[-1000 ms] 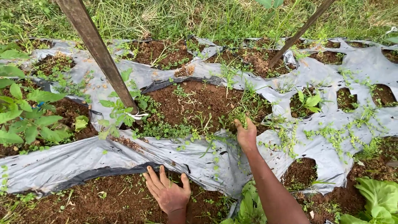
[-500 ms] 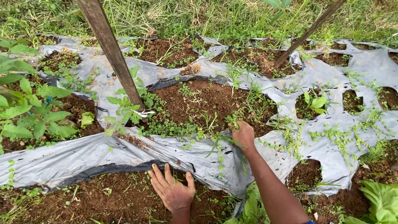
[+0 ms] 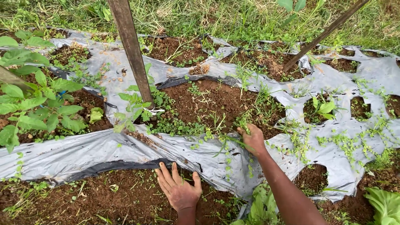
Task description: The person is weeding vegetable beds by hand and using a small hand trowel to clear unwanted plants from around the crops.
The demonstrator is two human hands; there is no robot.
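Grey mulch sheet (image 3: pixel 104 150): our flat left hand (image 3: pixel 178 189) presses its near edge; right hand (image 3: pixel 252 139), farther right, grips weeds (image 3: pixel 227 139).

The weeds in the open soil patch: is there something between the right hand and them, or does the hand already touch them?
Nothing visible stands between. The right hand is already closed on a green weed stem at the near edge of the soil patch. The left hand lies flat on the grey plastic mulch sheet, apart from the weeds.
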